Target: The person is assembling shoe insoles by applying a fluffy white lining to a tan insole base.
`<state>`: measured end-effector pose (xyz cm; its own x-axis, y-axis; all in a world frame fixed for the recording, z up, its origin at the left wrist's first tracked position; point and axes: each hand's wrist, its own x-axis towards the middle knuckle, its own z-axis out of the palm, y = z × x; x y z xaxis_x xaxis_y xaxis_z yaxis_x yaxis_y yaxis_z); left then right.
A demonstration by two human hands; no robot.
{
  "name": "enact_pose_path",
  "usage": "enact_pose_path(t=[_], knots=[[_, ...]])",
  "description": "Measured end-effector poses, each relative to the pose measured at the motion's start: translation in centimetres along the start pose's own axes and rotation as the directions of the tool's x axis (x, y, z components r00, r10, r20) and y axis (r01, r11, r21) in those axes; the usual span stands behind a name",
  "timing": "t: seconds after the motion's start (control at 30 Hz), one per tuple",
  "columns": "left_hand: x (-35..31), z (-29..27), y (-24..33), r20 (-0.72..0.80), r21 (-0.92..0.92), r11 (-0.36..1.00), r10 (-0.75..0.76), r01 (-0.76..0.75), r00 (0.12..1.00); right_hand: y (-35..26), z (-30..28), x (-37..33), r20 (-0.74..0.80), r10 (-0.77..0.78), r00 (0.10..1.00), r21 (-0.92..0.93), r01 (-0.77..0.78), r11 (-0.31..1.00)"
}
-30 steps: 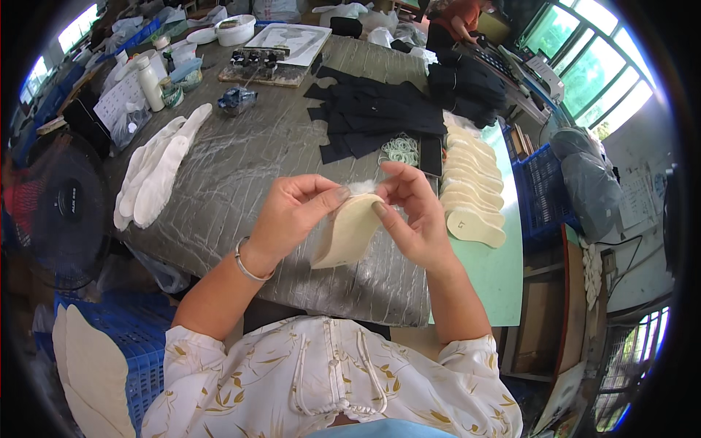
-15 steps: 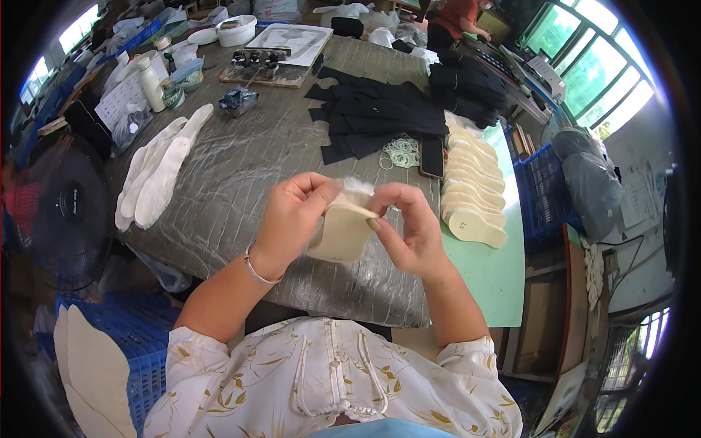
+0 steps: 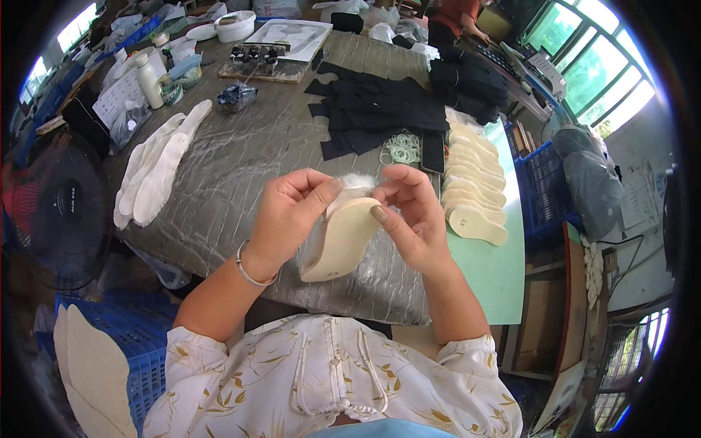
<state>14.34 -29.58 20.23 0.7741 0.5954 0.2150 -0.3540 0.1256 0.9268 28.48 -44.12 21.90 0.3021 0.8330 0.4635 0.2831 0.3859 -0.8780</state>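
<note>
Over the near part of the table, both my hands hold a cream insole (image 3: 345,239) that hangs down with its flat face toward me. White fluffy lining (image 3: 358,182) shows behind its top edge. My left hand (image 3: 292,212) pinches at the upper left, thumb against bent fingers, by the fluffy lining. At the upper right edge, the thumb and fingers of my right hand (image 3: 415,226) grip the cream sheet. How the two layers join is hidden by my fingers. Beyond my right hand, an overlapping row of cream insoles (image 3: 473,182) lies on a green sheet (image 3: 485,288).
Several white insoles (image 3: 157,164) lie on the left of the table. Further back are black fabric pieces (image 3: 383,109), greenish rubber bands (image 3: 403,148) and a phone (image 3: 433,152). A fan (image 3: 58,212) stands at left, above a blue crate (image 3: 150,358). Someone in red (image 3: 460,18) is at the back.
The insole's lower end has swung toward me and a little left, so more of its flat face shows. Both my hands keep hold near its top edge.
</note>
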Motion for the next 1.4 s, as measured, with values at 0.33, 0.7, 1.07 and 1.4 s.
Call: enact_pose_path(t=[0.33,0.7,1.07,1.4], knots=[[-0.8,0.7,0.4,0.007,0.189,0.976,0.105,-0.105,0.994,0.5,0.1,-0.4,-0.066,0.069,0.995,0.144,-0.059,0.988],[1.1,-1.3,-2.7,-0.146,0.049,0.998,0.036,-0.029,0.989,-0.4,-0.3,-1.4,-0.015,-0.071,0.997,0.117,0.072,0.990],[-1.5,0.6,-0.2,0.022,0.216,0.966,0.139,-0.141,0.990,0.6,0.3,-1.1,-0.048,0.080,0.996,0.233,-0.066,0.970],[-2.3,1.0,0.3,0.073,0.218,0.950,0.213,-0.224,0.974,0.7,0.7,-1.5,-0.086,0.065,0.994,0.180,-0.049,0.982]])
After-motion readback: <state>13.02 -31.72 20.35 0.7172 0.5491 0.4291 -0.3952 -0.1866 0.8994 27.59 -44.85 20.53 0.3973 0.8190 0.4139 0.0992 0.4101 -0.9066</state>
